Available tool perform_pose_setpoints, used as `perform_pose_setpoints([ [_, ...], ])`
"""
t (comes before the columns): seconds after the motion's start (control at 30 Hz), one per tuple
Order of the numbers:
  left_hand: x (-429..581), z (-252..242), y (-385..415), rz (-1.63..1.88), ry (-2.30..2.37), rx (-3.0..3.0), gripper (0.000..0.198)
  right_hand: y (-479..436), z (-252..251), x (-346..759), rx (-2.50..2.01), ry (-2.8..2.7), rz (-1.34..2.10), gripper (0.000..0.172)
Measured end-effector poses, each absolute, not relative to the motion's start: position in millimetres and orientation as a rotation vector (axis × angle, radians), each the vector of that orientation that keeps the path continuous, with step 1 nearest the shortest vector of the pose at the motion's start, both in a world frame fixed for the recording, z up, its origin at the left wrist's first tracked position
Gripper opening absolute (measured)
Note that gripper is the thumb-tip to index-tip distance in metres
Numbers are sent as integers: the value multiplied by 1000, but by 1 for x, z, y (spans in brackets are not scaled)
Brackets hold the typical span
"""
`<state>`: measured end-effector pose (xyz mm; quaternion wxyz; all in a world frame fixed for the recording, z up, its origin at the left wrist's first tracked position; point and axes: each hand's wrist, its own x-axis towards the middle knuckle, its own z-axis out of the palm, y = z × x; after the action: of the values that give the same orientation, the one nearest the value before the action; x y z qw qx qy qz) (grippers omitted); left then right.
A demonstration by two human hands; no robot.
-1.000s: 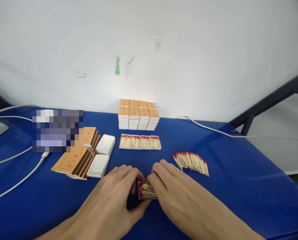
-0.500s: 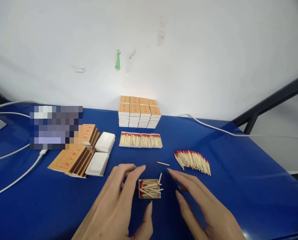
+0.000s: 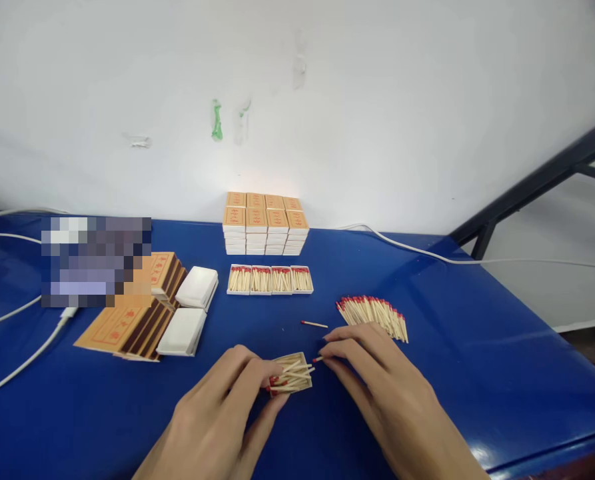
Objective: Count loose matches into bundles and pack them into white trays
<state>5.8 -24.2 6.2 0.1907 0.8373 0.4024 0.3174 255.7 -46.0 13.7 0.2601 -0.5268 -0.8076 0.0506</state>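
My left hand (image 3: 222, 407) grips a small white matchbox tray (image 3: 304, 385) at its left end, thumb in front and fingers over the matches. The matches inside lie crossed, red heads to the left, and some stick out past the right rim. Just right of the tray, my right hand (image 3: 377, 377) pinches a single match (image 3: 318, 359) whose red head points left. Another loose match (image 3: 314, 324) lies on the table behind the tray. A fanned pile of matches (image 3: 374, 315) rests beyond my right hand, partly covered by it.
Filled trays (image 3: 271, 280) stand in a row at the middle, before a stack of closed matchboxes (image 3: 266, 227) by the wall. Orange sleeves (image 3: 122, 325) and white trays (image 3: 182, 331) are stacked at left, beside a blurred-out object (image 3: 94, 260). White cables (image 3: 32, 373) cross the blue table.
My left hand has closed on the tray, which is now tilted. My right hand has gone from spread fingers to pinching a match. The view has shifted slightly.
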Motion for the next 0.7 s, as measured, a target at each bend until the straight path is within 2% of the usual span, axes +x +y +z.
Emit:
perform_pose_setpoints([
  [0.2, 4, 2, -22, 936, 1085, 2326, 15, -50, 40, 251, -1281, -2319, 157, 30],
  [0.43, 3, -2, -22, 1016, 1100, 2218, 11, -46, 36, 244, -1331, -2329, 156, 33],
  [0.5, 4, 2, -21, 1012, 1131, 2210, 17, -46, 36, 245, -1327, -2346, 180, 35],
  [0.7, 4, 0, -20, 927, 1203, 2245, 60, -50, 37, 240, -1313, -2325, 230, 29],
])
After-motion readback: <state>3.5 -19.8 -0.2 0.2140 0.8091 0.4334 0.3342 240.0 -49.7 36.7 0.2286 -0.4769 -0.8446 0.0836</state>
